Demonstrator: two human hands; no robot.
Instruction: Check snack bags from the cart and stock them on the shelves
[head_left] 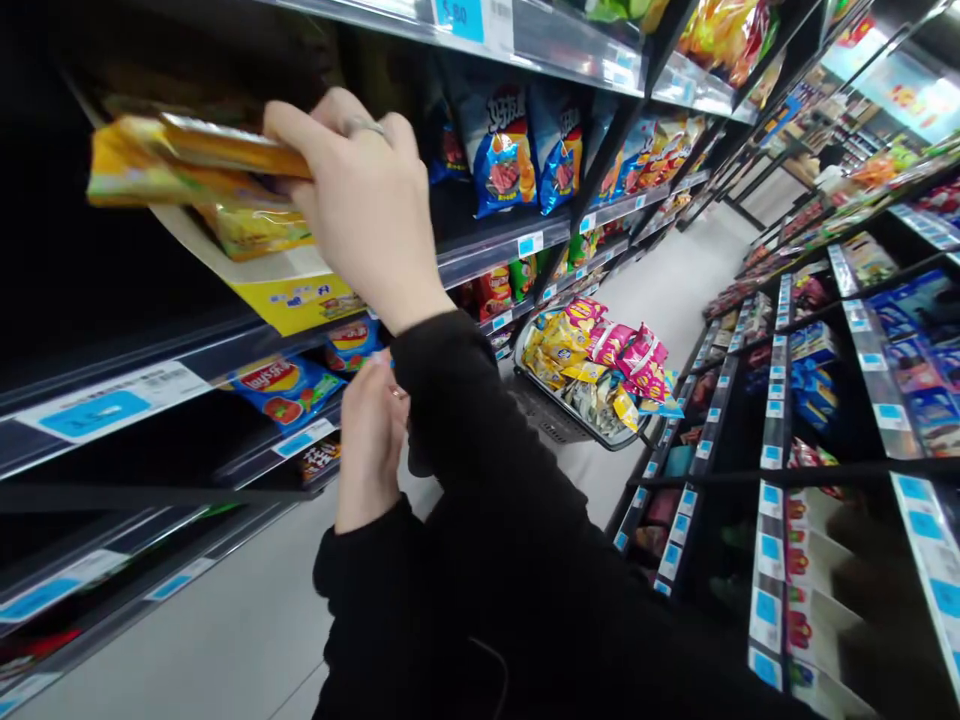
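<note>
My right hand, with a ring on one finger, grips a yellow snack packet by its right end. The packet is smeared by motion. It is held above a cardboard display box with a yellow front, where another yellow packet lies. Below and nearer to me is my left hand, beside my right sleeve. Its fingers are partly hidden and blurred, so their grip does not show. Just left of that hand, a blue chip bag lies on the shelf below the box.
Blue chip bags stand on the shelf right of my right hand. On the aisle floor a shopping basket is heaped with yellow and pink snack packets. Shelf edges with price tags run along the left; another rack lines the right.
</note>
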